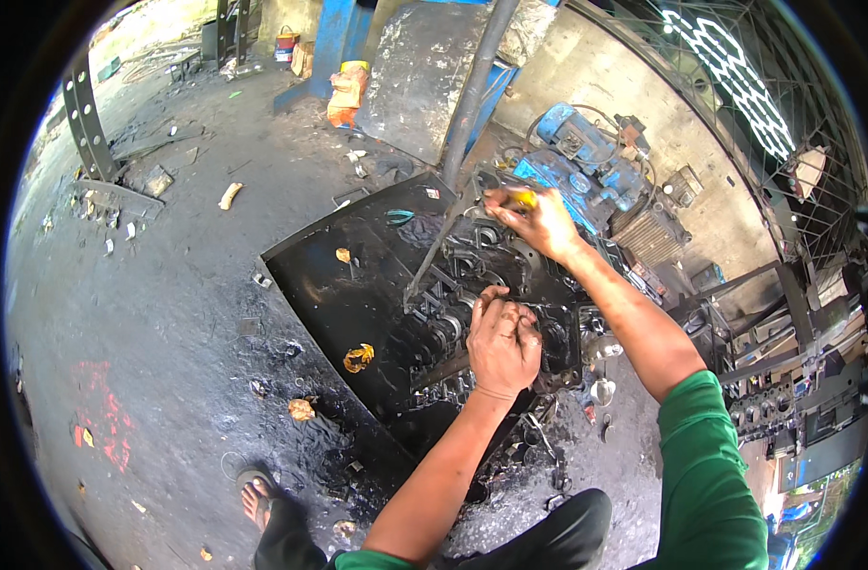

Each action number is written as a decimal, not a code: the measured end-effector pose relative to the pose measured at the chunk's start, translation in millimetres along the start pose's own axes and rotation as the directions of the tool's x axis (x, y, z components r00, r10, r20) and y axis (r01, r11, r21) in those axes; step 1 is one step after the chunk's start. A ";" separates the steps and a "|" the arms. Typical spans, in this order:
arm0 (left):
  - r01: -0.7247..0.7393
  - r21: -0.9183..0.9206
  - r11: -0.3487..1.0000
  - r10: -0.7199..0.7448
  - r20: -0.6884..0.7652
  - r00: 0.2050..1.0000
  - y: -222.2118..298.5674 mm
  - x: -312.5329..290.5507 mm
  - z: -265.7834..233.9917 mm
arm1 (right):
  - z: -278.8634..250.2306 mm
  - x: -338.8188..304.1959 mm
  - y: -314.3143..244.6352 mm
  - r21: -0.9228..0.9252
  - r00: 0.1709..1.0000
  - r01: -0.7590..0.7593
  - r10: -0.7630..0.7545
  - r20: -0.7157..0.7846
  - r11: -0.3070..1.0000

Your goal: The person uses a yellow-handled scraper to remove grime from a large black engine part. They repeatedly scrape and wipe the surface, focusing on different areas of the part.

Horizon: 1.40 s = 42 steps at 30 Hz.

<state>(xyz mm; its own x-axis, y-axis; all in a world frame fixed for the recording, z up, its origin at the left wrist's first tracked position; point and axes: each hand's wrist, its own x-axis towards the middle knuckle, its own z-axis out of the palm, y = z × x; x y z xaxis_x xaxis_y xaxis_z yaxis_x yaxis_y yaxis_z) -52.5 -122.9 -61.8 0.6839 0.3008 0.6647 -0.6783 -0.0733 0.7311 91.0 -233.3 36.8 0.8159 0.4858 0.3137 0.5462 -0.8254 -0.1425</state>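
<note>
A dark, oily engine block (453,332) with round journals and metal caps lies in a wide black metal tray (310,313). My right hand (540,223) is closed around a yellow-handled tool (526,199) above the block's far end; the tool's working end cannot be made out. Below it, my left hand (503,347) rests on the block's near part with bent fingers, and what lies under the fingertips is hidden. A long dark bar (432,252) slants across the block, left of my right hand.
Teal-handled pliers (400,218) and a crumpled yellow scrap (359,358) lie in the tray. Beyond it stand a grey pole (474,90) and a blue motor-driven machine (581,157). Metal parts (602,391) lie on the oily floor at right. My sandalled foot (256,499) is at lower left.
</note>
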 end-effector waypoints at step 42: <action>0.093 -0.200 0.975 -0.081 0.067 0.994 -15.8 -14.9 7.2 | 337.3 -381.8 -126.6 0.708 0.122 -0.706 0.986 0.112 0.007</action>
<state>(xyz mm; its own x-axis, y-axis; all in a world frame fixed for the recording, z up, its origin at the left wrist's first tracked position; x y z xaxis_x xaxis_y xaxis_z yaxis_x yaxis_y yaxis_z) -50.0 -133.0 -82.2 0.7533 0.2409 0.6120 -0.6516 0.1470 0.7442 -225.7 -217.3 -381.6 0.6595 -0.7224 -0.2079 -0.4383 -0.1448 -0.8871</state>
